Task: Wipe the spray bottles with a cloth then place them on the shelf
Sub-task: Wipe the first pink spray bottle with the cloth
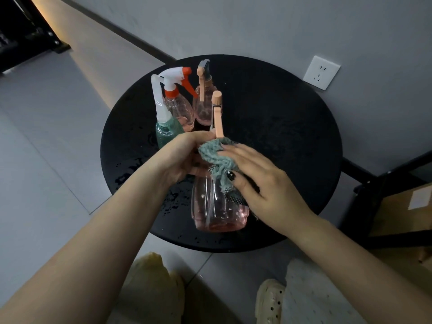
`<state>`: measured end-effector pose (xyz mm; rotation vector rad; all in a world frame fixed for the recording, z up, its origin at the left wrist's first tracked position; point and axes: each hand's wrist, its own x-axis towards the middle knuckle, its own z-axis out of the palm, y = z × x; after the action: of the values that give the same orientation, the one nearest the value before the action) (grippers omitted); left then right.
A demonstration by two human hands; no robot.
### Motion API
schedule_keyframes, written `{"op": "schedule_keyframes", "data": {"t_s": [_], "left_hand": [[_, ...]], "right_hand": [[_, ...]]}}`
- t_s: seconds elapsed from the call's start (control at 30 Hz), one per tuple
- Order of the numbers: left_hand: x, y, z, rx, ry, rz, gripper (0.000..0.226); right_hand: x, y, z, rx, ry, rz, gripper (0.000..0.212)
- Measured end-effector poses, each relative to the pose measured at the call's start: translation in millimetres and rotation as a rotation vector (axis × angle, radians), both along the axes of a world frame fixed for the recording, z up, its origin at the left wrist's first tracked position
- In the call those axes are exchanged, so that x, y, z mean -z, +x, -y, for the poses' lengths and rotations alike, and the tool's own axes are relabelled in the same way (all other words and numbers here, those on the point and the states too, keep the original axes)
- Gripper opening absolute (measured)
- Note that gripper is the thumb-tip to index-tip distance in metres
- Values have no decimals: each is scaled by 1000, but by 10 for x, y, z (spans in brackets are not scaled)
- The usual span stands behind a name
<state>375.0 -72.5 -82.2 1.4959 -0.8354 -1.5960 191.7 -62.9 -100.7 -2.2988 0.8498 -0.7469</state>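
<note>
The left hand (pixel 184 157) grips the pink spray bottle (pixel 217 204) by its neck above the round table's (pixel 292 136) near edge. The right hand (pixel 259 181), fingers nearly straight, presses the cloth (pixel 217 157) against its shoulder. Best to turn the bottle steadily so every side gets wiped.

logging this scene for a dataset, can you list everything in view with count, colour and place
round black table: 1, black, centre, water drops on its left part
pink clear plastic spray bottle with peach trigger head: 1, held over the table's near edge
grey-green knitted cloth: 1, against the held bottle's neck
standing spray bottles: 3, table's far left; green with white head, pink with white-and-orange head, pink with peach-and-grey head
white wall socket: 1, wall, upper right
black shelf frame: 1, right
brown cardboard box: 1, in the frame
cream perforated clog: 1, floor, bottom
left hand: grips bottle neck
right hand: presses cloth on bottle
</note>
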Motion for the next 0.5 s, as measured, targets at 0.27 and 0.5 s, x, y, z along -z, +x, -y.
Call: {"op": "schedule_keyframes", "data": {"t_s": [0.27,0.5], "left_hand": [[-30,162,51,-171,53,-25,21],[-77,165,65,-202,46,-50,12]], "right_hand": [[-107,-23,-150,-318,-540,-150,33],[-116,-17,-133,-324,-569,-137,32]]}}
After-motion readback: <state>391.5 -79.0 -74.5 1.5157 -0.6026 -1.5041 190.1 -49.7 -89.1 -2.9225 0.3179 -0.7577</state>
